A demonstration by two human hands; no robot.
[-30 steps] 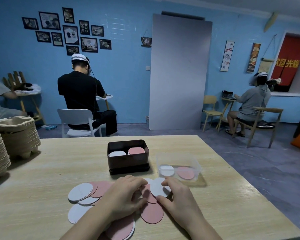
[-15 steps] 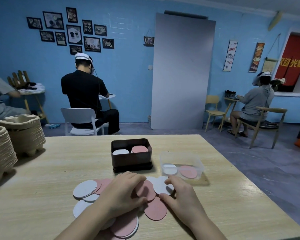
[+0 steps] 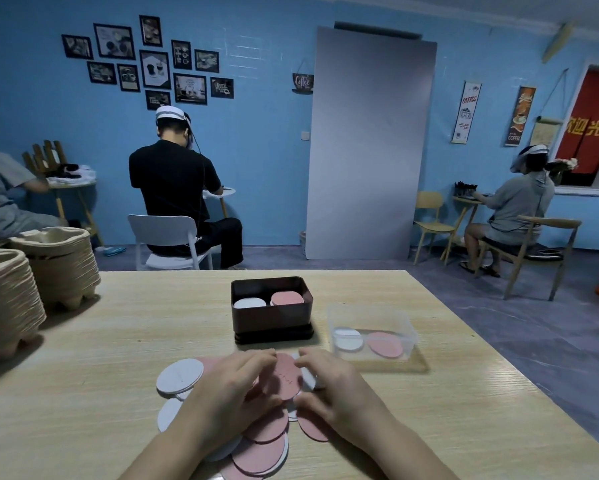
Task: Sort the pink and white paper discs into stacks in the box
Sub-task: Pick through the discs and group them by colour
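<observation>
Both hands are down at the near edge of the worktop [image 3: 118, 341], right over the heap of loose discs [image 3: 260, 455]. Between them a single pink disc [image 3: 280, 375] is tipped up off the heap, its face turned towards the person. The left hand [image 3: 232, 386] has a curled grip on the disc's left edge, and the right hand [image 3: 329, 386] has curled fingertips on its right edge, so the disc is pinched from both sides. Under and around the hands the pink and white rounds overlap loosely. One white round [image 3: 179, 377] sits clear at the left of the heap.

Just beyond the hands stands the dark box [image 3: 272, 320]. It holds a white stack [image 3: 249, 303] on its left side and a pink stack [image 3: 287, 298] on its right. They sit close together, but I cannot tell if they touch. To the right of the box is a clear tub [image 3: 372, 317], where a lone white disc [image 3: 348, 338] and a lone pink disc [image 3: 385, 344] lie flat side by side. Well off to the left of the worktop sit two piles of pulp trays [image 3: 59, 265]
</observation>
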